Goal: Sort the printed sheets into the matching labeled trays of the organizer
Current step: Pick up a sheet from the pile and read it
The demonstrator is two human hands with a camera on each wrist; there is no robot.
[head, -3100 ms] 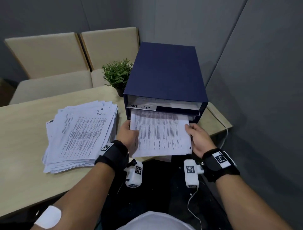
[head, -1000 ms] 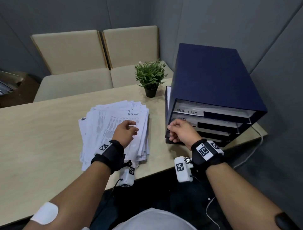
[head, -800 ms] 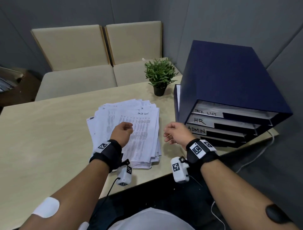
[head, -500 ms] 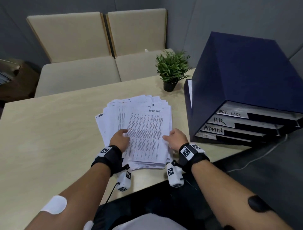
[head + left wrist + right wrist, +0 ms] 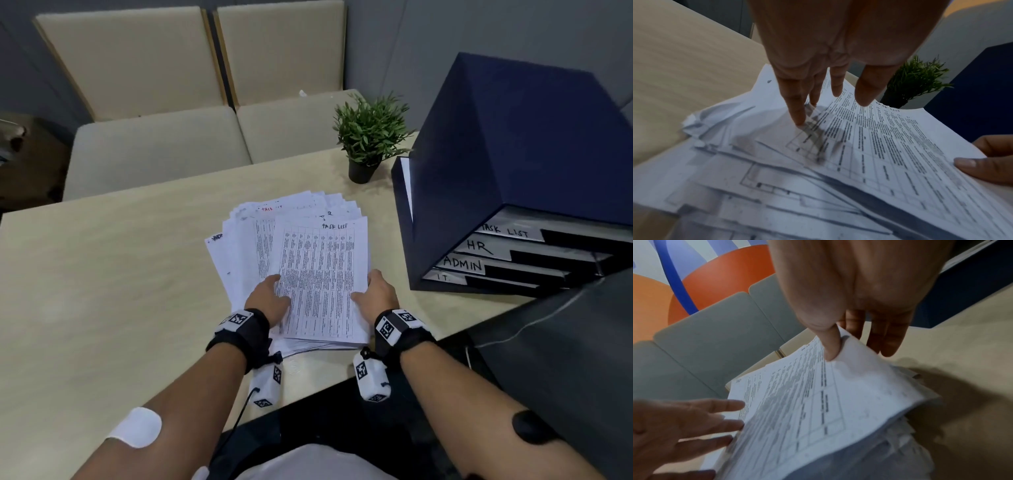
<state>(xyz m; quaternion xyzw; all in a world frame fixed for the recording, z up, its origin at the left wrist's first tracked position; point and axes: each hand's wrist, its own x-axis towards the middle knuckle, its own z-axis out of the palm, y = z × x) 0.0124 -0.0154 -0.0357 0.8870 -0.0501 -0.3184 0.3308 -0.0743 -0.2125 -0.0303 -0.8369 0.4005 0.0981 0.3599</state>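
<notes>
The left hand (image 5: pixel 270 299) lies flat, fingers straight, its grip wide, on the paper stack (image 5: pixel 246 246) on the counter (image 5: pixel 102 274). The top sheet (image 5: pixel 322 274), headed TASK LIST, runs lengthwise away from the person. The right hand (image 5: pixel 376 293) pinches its right edge, thumb on top. The organizer (image 5: pixel 513 144) stands rightmost, its tray labels facing the person.

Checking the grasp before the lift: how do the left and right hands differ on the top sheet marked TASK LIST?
The left hand lies with straight fingers at the left edge of the white printed top sheet marked TASK LIST; the right hand pinches its right edge, thumb on top and fingers beneath. Both touch the same sheet on the fanned paper stack.
</notes>
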